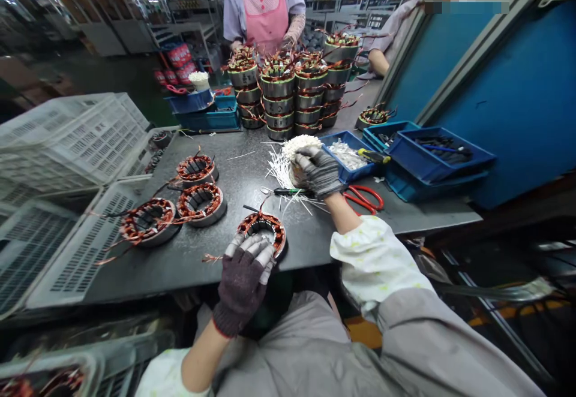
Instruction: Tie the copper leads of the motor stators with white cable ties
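My left hand (245, 277), in a dark glove with pale fingertips, lies over the near rim of a copper-wound motor stator (279, 233) at the table's front edge. Its fingers bend over the ring and hide part of the winding. My right hand (318, 170), in a grey striped glove, has its fingers curled on a bundle of white cable ties (300, 144), knobby heads upward. Whether a single tie is pinched there is hidden. Loose white ties (279, 169) fan out beside it. Under that hand lies a dark pen-like tool (290, 192), near red-handled scissors (365, 199).
Three more stators (202, 205) lie to the left, beside white plastic crates (85, 139). Tall stator stacks (279, 106) stand at the back, before a person in a pink apron (265, 13). Blue bins (438, 169) and a bin of white pieces (346, 172) sit at right.
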Demonstrator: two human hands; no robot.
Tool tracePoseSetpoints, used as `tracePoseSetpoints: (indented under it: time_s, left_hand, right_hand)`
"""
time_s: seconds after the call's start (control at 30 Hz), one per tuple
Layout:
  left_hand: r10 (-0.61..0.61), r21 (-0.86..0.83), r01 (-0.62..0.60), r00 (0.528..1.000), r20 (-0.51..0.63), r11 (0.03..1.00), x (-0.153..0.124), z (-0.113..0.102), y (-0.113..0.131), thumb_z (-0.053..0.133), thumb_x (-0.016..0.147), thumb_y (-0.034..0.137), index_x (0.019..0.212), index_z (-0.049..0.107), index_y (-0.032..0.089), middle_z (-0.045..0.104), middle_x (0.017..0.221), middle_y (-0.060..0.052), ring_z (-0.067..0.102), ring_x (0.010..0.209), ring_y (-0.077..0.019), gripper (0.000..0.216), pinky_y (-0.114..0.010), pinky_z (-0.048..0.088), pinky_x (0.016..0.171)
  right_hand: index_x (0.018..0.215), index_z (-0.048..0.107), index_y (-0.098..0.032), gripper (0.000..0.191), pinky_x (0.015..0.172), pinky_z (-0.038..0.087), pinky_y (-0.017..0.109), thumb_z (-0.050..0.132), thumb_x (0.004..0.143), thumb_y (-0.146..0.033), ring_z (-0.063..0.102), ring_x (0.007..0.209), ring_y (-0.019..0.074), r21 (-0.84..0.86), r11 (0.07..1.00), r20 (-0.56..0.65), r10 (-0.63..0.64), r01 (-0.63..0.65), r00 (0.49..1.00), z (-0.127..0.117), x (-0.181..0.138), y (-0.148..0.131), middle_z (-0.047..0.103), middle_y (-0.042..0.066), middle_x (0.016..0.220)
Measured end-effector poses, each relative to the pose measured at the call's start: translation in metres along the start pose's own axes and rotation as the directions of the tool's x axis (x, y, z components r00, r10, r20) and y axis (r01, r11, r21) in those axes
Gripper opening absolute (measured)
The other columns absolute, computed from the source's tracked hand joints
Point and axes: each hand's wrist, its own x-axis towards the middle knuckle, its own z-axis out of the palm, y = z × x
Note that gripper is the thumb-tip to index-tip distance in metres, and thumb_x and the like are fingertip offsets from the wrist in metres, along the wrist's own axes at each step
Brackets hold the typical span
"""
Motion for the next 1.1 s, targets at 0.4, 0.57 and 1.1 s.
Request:
tracePoseSetpoints:
  time_s: [0.4, 0.57, 1.1]
  left_hand:
    - [-0.162, -0.037, 0.170, 0.974, 0.161, 0.985, 0.015, -0.002, -0.011, 0.052, 0.102, 0.022, 0.128, 0.065, 0.022, 0.074, 0.129, -0.009, 0.061, 0.137, -0.0276, 0.029, -0.059, 0.034, 0.125]
    - [-0.140, -0.044, 0.148, 0.978, 0.155, 0.988, 0.017, -0.006, -0.015, 0.049, 0.104, 0.025, 0.120, 0.068, 0.020, 0.076, 0.117, -0.009, 0.067, 0.124, -0.0254, 0.025, -0.051, 0.040, 0.120]
    - [-0.468, 0.033, 0.469, 0.883, -0.033, 0.882, 0.012, 0.020, 0.001, 0.057, 0.101, 0.039, 0.148, 0.054, 0.013, 0.065, 0.145, -0.017, 0.051, 0.144, -0.0334, 0.053, -0.050, 0.043, 0.119]
  right_hand:
    - [0.105, 0.074, -0.029, 0.022, 0.083, 0.064, 0.040, 0.056, 0.102, -0.040, 0.076, 0.098, 0.0236, 0.303, 0.938, 0.383, -0.285, 0.172, 0.879, -0.063, -0.171, -0.063, 0.079, 0.008, 0.112]
    - [0.109, 0.069, -0.026, 0.022, 0.091, 0.062, 0.033, 0.048, 0.104, -0.022, 0.075, 0.106, 0.0183, 0.335, 0.924, 0.426, -0.322, 0.184, 0.845, -0.068, -0.227, -0.060, 0.077, 0.008, 0.116]
    - [0.116, 0.077, -0.028, 0.024, 0.097, 0.061, 0.032, 0.056, 0.105, -0.028, 0.075, 0.110, 0.0183, 0.358, 0.927, 0.335, -0.235, 0.108, 0.912, -0.011, -0.203, -0.041, 0.079, 0.005, 0.113]
